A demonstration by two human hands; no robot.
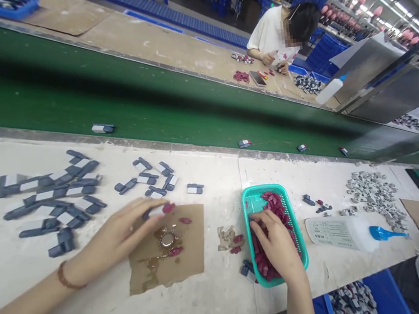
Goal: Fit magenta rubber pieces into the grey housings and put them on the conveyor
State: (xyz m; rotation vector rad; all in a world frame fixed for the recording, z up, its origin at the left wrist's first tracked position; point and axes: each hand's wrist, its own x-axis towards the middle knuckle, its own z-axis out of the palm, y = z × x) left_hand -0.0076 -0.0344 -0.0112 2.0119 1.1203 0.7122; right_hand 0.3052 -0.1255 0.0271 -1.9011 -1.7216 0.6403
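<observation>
My left hand (132, 227) is closed on a small grey-and-white plastic part (157, 211) with a maroon piece at its tip, above a brown cardboard sheet (192, 228). On the sheet lie a small round metal-rimmed dish (168, 239), wet glue-like patches and maroon pieces (175, 251). My right hand (278, 244) reaches into a teal basket (305, 257) of maroon plastic pieces (274, 205). Its fingers curl with thumb and forefinger close together; whatever lies between the fingertips is hidden.
Grey-and-white parts (67, 192) spread over the left of the table. A white bottle (341, 233) with a blue nozzle lies right of the basket, before a pile of pale parts (374, 194). A green belt (175, 120) carries several parts. Co-workers sit opposite and at right.
</observation>
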